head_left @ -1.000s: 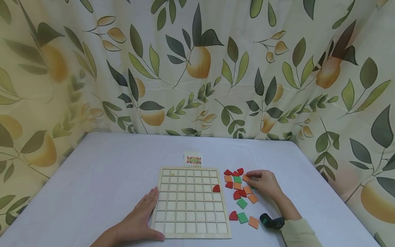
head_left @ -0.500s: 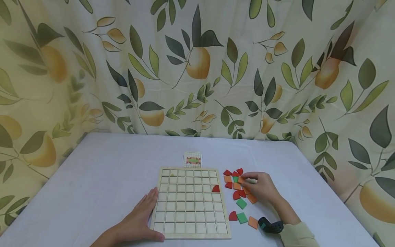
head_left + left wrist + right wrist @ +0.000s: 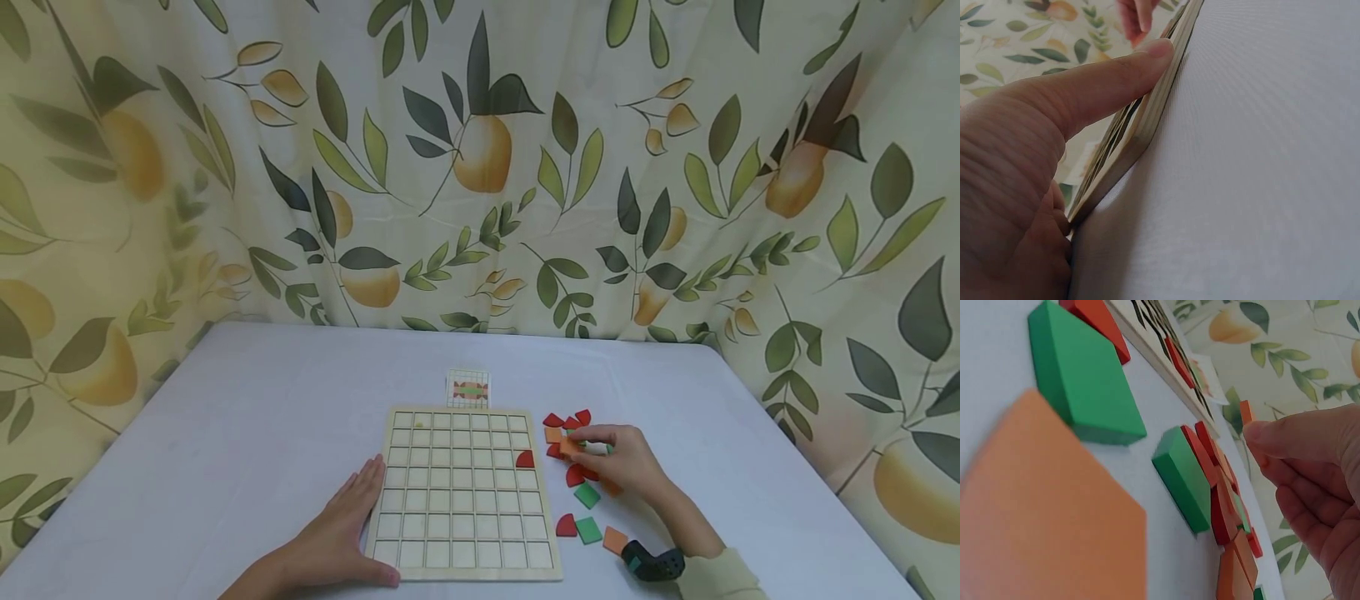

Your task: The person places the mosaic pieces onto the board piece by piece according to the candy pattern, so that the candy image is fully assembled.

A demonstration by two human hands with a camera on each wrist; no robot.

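In the head view my left hand (image 3: 337, 529) lies along the left side of a wooden grid board (image 3: 465, 574), fingers straight against its edge and thumb at the near-left corner. The left wrist view shows that thumb (image 3: 1116, 78) resting over the board's rim. My right hand (image 3: 628, 462) pinches an orange square tile (image 3: 1246, 412) between thumb and fingertips, above the loose tiles right of the board. One red quarter-circle tile (image 3: 525, 459) sits in a cell of the rightmost column. The pinching hand partly covers the loose tiles beneath it.
A small pattern card (image 3: 469, 388) lies against the board's far edge. Green square tiles (image 3: 588, 530), red quarter-circles (image 3: 566, 525) and orange squares (image 3: 615, 540) are scattered along its right side. A black band (image 3: 652, 562) circles the right wrist. A leaf-patterned curtain (image 3: 480, 250) hangs behind the table.
My right hand has moved left and slightly nearer with the pinched orange tile, from the right side of the loose tiles toward the board. The left hand and board have stayed put.
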